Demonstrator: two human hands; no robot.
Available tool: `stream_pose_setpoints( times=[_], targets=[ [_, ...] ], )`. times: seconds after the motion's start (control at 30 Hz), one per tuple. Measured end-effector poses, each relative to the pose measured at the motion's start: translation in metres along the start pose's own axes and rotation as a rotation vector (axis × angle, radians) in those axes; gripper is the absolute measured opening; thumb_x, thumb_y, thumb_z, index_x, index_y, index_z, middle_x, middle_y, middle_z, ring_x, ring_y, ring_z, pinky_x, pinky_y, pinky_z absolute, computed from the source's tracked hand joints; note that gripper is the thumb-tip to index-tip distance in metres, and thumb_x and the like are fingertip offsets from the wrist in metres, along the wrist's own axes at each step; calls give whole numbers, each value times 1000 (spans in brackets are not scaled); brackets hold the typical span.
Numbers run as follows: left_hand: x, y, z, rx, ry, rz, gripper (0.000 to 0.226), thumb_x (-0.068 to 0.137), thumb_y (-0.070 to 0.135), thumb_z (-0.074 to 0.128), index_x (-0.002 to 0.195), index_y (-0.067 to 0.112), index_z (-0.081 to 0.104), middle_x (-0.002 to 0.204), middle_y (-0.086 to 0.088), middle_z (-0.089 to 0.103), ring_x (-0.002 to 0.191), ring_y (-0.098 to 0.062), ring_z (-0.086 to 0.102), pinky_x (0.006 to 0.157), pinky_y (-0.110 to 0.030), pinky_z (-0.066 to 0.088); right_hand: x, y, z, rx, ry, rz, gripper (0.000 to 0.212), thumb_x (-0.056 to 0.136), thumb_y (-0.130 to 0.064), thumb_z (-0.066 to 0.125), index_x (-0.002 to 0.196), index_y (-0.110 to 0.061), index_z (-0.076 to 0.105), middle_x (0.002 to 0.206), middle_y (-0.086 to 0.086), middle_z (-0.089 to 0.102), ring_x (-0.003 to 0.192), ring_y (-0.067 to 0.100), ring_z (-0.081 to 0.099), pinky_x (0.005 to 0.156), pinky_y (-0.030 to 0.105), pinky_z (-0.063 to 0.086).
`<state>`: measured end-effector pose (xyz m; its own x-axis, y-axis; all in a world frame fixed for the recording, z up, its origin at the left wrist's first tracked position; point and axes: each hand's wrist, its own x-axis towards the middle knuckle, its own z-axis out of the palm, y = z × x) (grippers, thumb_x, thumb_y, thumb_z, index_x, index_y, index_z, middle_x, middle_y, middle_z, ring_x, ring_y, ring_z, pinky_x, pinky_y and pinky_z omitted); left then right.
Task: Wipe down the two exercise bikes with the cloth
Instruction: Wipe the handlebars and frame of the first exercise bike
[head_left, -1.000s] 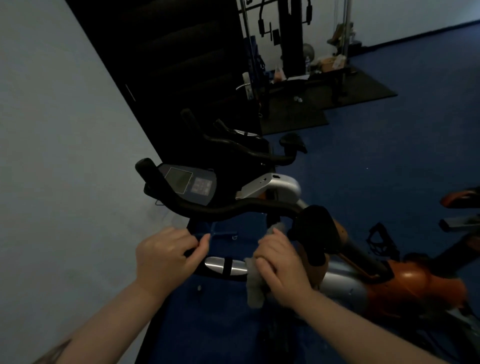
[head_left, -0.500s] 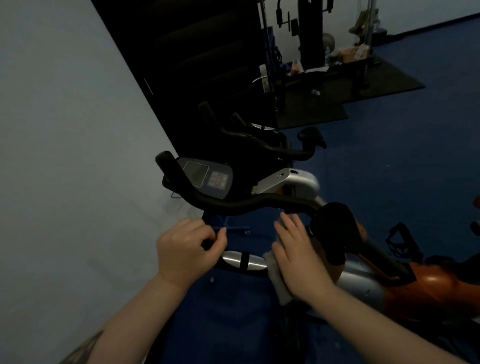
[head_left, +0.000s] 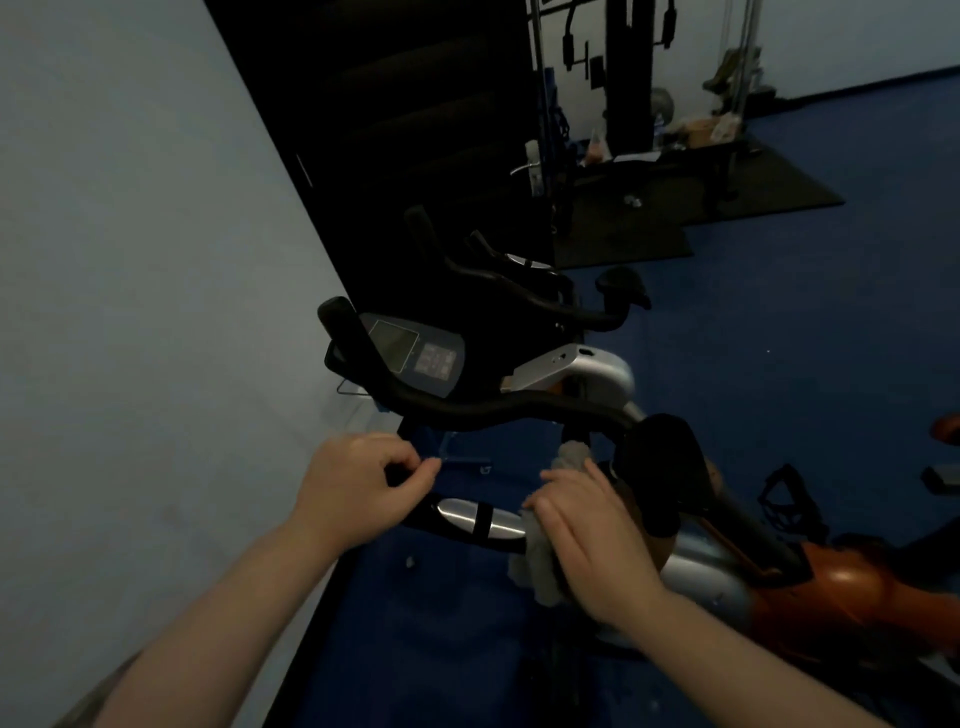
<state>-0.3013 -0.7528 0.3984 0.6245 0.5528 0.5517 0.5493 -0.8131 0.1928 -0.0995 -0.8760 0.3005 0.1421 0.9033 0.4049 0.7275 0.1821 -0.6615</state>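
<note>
The near exercise bike (head_left: 857, 587) has an orange and silver body, a black curved handlebar (head_left: 498, 405) and a console (head_left: 415, 353). My left hand (head_left: 358, 488) grips the left end of its lower handle bar (head_left: 478, 519), fingers curled round it. My right hand (head_left: 592, 540) presses a grey cloth (head_left: 540, 566) onto the right part of that bar, fingers fairly straight. A tuft of the cloth sticks up beyond the fingers. A second, black bike (head_left: 519, 291) stands behind, against the dark wall.
A pale wall (head_left: 130, 312) runs close on the left. The floor is blue carpet (head_left: 779, 338). A weight machine (head_left: 623, 104) on a black mat stands at the back. Another orange machine part (head_left: 945, 431) shows at the right edge.
My right hand has slid the cloth along the lower bar, back and forth near the stem. The left hand keeps its grip. The view has shifted slightly.
</note>
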Motion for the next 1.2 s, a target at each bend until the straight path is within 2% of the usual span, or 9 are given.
stream_pose_setpoints(
  times=[0.17, 0.33, 0.47, 0.6, 0.77, 0.83, 0.97, 1.1, 1.2],
  targets=[
    [-2, 6, 8, -19, 117, -96, 44, 81, 39, 54, 45, 13, 53, 44, 5, 47, 40, -14, 46, 39, -31, 39, 17, 9, 3, 156, 62, 96, 28, 98, -13, 43, 83, -11, 68, 103, -1, 62, 123, 12, 48, 118, 35, 17],
    [-5, 5, 12, -21, 152, -113, 44, 81, 37, 53, 44, 13, 50, 43, 5, 44, 39, -15, 44, 38, -30, 36, -11, 5, 19, 157, 142, 87, 33, 103, -33, 35, 104, -20, 65, 137, -10, 46, 142, 1, 21, 116, 18, 14],
    [-4, 5, 13, -21, 164, -120, 44, 80, 37, 52, 44, 12, 51, 43, 4, 45, 40, -17, 45, 39, -30, 37, 17, 3, 9, 295, 210, 246, 25, 99, -3, 46, 112, -7, 66, 144, 2, 45, 143, 8, 24, 118, 20, 15],
    [-5, 6, 15, -31, 180, -132, 43, 80, 36, 52, 43, 13, 49, 42, 6, 43, 39, -14, 43, 40, -27, 33, -17, -19, 27, 233, 226, 244, 38, 105, -28, 31, 138, -20, 49, 157, -15, 19, 144, -6, 1, 109, 3, -1],
    [-5, 6, 15, -19, 195, -113, 43, 80, 34, 52, 43, 12, 47, 42, 5, 41, 38, -16, 42, 40, -26, 32, 13, -7, 7, 136, 135, 249, 38, 104, -19, 36, 138, -8, 49, 154, 1, 29, 147, 12, 12, 117, 17, 1],
    [-5, 6, 14, -24, 189, -120, 43, 80, 34, 52, 43, 11, 47, 41, 4, 41, 39, -16, 42, 39, -27, 33, 20, -10, 11, 153, 152, 295, 38, 104, -14, 35, 139, -5, 48, 152, 5, 33, 144, 11, 17, 112, 9, -5],
    [-5, 7, 15, -20, 205, -131, 44, 80, 34, 52, 43, 10, 49, 41, 2, 43, 38, -18, 43, 37, -31, 35, -3, -11, 24, 198, 152, 302, 43, 105, -23, 35, 147, -19, 34, 161, -9, 6, 146, -2, -5, 108, 3, -9],
    [-4, 7, 14, -21, 208, -110, 44, 81, 32, 52, 43, 10, 48, 40, 2, 42, 37, -18, 42, 36, -31, 35, 21, -8, 12, 293, 173, 363, 46, 98, -4, 47, 143, -7, 40, 158, 4, 20, 148, 18, 11, 120, 24, 7],
    [-5, 8, 15, -22, 218, -116, 44, 81, 32, 53, 42, 11, 46, 40, 3, 40, 37, -17, 40, 36, -30, 34, -5, -27, 30, 345, 233, 413, 53, 102, -28, 41, 152, -22, 26, 158, -19, 1, 146, 0, -3, 112, 12, -1]
  ],
)
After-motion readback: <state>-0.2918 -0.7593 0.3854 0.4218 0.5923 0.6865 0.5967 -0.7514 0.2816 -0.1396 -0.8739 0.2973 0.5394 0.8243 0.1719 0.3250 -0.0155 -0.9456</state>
